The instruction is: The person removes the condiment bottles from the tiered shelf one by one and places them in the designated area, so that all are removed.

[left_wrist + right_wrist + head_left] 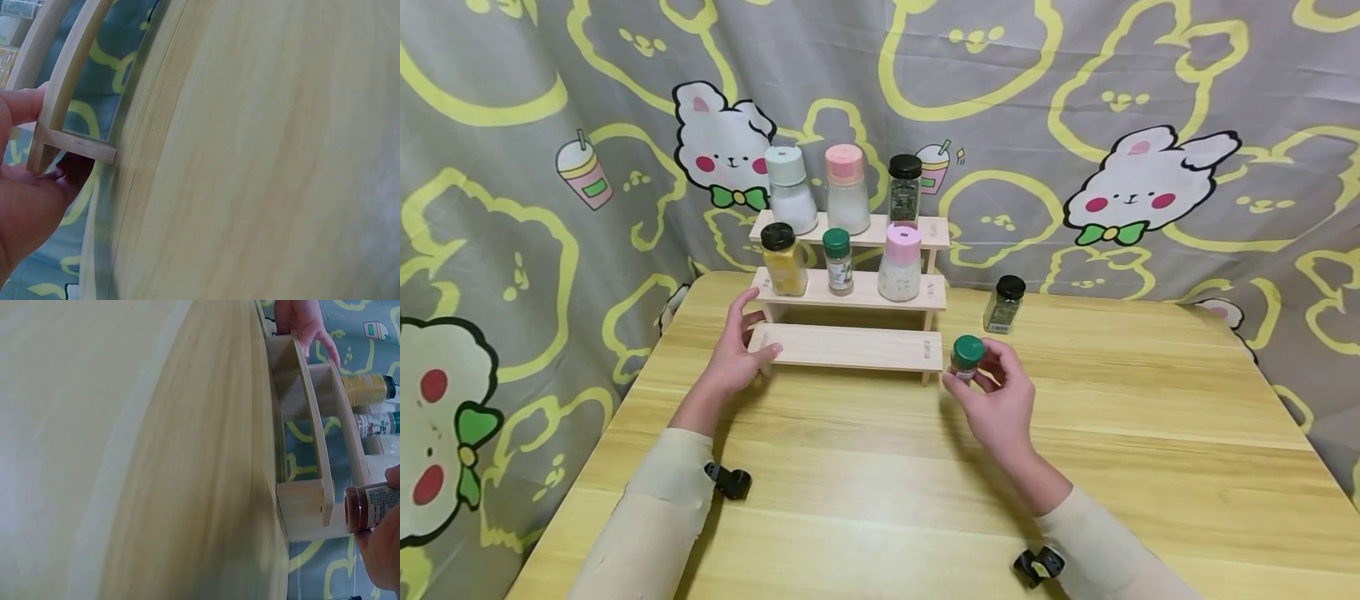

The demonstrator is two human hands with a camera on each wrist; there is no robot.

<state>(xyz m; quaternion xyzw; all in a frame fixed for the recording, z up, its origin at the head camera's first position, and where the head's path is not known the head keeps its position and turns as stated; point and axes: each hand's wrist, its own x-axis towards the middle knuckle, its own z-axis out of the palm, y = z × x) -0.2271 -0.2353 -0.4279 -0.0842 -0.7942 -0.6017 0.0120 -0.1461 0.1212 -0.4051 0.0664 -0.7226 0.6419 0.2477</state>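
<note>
A three-step wooden spice rack (848,346) stands on the table, its lowest step bare. My left hand (735,354) grips the rack's left end, thumb over the lowest step and fingers round the side; the left wrist view shows the wooden end (53,134) between thumb and fingers. Just off the rack's right end, my right hand (1006,404) holds a small spice jar with a green lid (967,352) between thumb and fingers. In the right wrist view the jar's reddish-brown base (355,509) and printed label show, while my fingers hide the rest.
The middle step carries a yellow spice jar (785,271), a green-lidded jar (839,265) and a pink-lidded shaker (900,265). On top stand two shakers (793,200) (847,200) and a black-lidded jar (905,196). Another black-lidded jar (1003,305) stands right of the rack. A patterned curtain (1015,75) hangs behind.
</note>
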